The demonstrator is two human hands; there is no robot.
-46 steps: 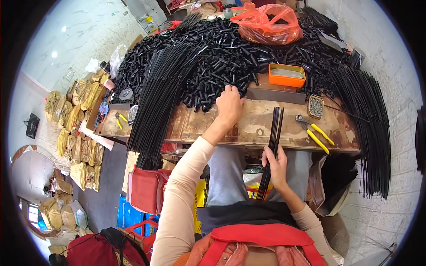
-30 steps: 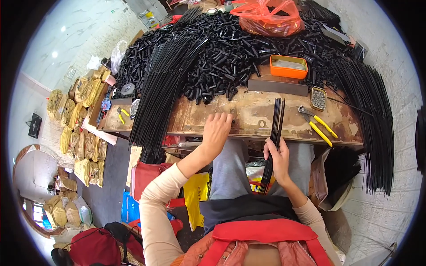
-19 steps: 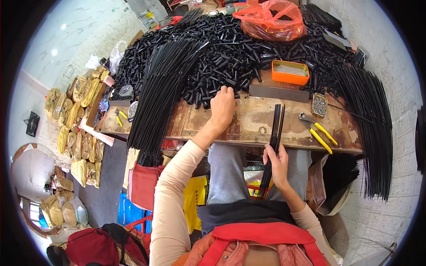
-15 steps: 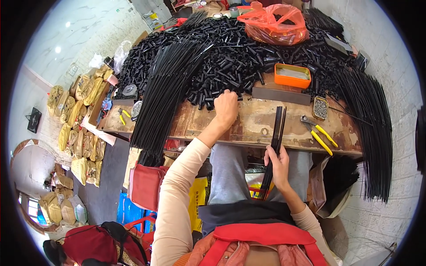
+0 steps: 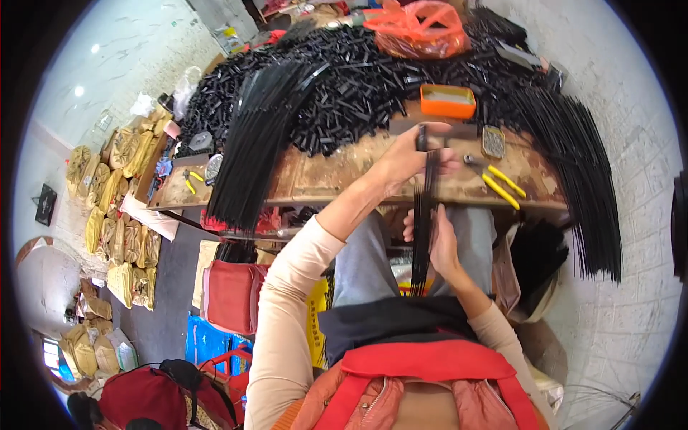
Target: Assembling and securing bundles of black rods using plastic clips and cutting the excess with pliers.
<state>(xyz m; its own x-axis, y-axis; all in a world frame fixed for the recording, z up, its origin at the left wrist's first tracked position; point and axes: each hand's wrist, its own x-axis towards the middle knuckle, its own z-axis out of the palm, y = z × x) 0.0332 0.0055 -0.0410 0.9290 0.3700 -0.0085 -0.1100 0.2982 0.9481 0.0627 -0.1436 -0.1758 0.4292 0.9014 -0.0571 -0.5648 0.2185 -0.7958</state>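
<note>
The left hand [image 5: 416,159] is above the near edge of the table [image 5: 322,179], its thumb and fingers closed around a small black tube [image 5: 421,137] that points upward; the outer fingers are blurred; the right hand [image 5: 441,240] is lower, over the lap, wrapped around a thin bundle of black rods [image 5: 421,247]; the rods stand nearly upright in the picture, their upper ends reaching up to the left hand, their lower ends hanging below the right palm; the tube is in line with the rods' upper ends, though the blur hides whether it sits on them.

Beyond the hands, a wide pile [image 5: 351,93] of similar black tubes covers the back of the table; a thick sheaf [image 5: 254,150] of black rods lies across the table's left part and overhangs the near edge; another sheaf [image 5: 573,179] droops over the right end; a dark bar [image 5: 469,130] lies in front of an orange box [image 5: 448,104], just beyond the left hand; to the right are a small tin [image 5: 493,142] of grey bits and, nearer the edge, pliers [image 5: 505,188] with yellow handles; a red bag [image 5: 423,36] rests on the far side of the pile.
</note>
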